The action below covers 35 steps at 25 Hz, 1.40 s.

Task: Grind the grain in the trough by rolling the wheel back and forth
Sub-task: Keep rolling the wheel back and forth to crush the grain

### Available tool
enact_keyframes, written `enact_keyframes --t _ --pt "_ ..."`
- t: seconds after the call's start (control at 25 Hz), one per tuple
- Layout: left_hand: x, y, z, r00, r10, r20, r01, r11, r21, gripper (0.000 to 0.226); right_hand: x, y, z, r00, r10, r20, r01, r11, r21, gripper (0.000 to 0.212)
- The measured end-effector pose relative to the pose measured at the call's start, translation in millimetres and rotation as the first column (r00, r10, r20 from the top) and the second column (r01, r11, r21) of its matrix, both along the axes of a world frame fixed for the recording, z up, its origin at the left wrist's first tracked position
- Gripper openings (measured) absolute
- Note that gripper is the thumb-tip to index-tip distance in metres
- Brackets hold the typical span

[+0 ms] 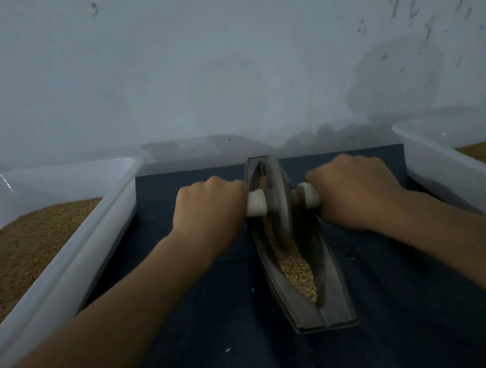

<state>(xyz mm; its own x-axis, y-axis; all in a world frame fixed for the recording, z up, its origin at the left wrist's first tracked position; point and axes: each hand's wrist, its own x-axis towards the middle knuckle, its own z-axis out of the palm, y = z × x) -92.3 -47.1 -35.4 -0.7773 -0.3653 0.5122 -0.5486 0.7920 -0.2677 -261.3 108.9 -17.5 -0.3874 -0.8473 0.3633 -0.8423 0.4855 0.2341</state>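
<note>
A dark, boat-shaped trough [331, 302] lies lengthwise on a dark blue cloth in the middle of the view. Tan grain [296, 269] fills its groove, mostly in the near half. A grey metal wheel [277, 197] stands upright in the far half of the groove, on a white axle handle [255, 203] that sticks out both sides. My left hand [207, 207] grips the left end of the handle. My right hand [357, 190] grips the right end. Both fists are curled over the handle and hide its outer ends.
A white plastic tub [90, 253] holding brown grain stands to the left of the cloth. Another white tub [450, 175] with brown grain stands to the right. A pale wall [219, 63] rises close behind the trough. Several stray grains [228, 350] lie on the cloth.
</note>
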Motion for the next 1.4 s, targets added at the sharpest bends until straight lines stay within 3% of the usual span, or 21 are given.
enact_keyframes --t 0.12,0.2,0.4,0.52,0.64,0.84,0.96,1.2,1.28,1.4 --pt "32.5 24.3 -4.5 0.999 -0.048 0.002 0.048 0.992 -0.12 0.045 21.9 38.4 -5.7 0.992 0.074 -0.104 -0.079 0.996 -0.041 0.041" --pt "37.5 26.9 -1.4 0.999 -0.04 0.011 0.041 0.992 -0.117 0.051 26.1 43.2 0.0 0.988 0.075 -0.138 -0.082 0.996 -0.042 0.047" --pt "-9.4 -6.3 -7.5 0.997 0.057 -0.043 -0.058 0.998 -0.034 0.023 1.4 -11.7 -1.4 0.999 -0.017 -0.04 0.016 0.999 -0.035 0.022" --pt "-27.2 -20.6 -0.5 0.994 0.091 -0.063 -0.09 0.996 0.026 0.012 -10.1 -39.3 7.9 0.999 -0.044 -0.005 0.044 0.999 -0.016 0.018" --pt "-7.4 -10.0 -4.1 0.999 0.019 -0.041 -0.019 1.0 0.007 0.024 -3.2 -17.2 4.6 1.0 0.0 -0.017 0.0 1.0 0.007 0.023" --pt "36.0 26.5 3.8 0.994 -0.099 -0.036 0.094 0.987 -0.129 0.061 22.5 45.5 -6.7 0.987 0.099 -0.127 -0.11 0.99 -0.085 0.045" --pt "20.5 17.1 -3.3 0.999 -0.006 0.034 0.009 0.995 -0.097 0.047 13.3 29.2 -11.4 0.992 0.033 -0.125 -0.04 0.997 -0.061 0.044" --pt "-27.4 -20.5 6.6 0.996 0.086 -0.007 -0.086 0.996 0.021 0.005 -16.8 -40.0 0.6 0.999 -0.037 -0.02 0.036 0.998 -0.056 0.021" --pt "-15.1 -12.9 6.4 0.999 0.04 0.014 -0.041 0.998 0.047 0.009 -11.2 -27.4 1.9 1.0 -0.004 -0.014 0.004 0.999 -0.033 0.027" --pt "19.1 11.2 -2.0 0.999 -0.032 0.011 0.032 0.999 -0.034 0.031 5.9 17.1 -8.7 0.995 0.065 -0.075 -0.068 0.997 -0.046 0.036"
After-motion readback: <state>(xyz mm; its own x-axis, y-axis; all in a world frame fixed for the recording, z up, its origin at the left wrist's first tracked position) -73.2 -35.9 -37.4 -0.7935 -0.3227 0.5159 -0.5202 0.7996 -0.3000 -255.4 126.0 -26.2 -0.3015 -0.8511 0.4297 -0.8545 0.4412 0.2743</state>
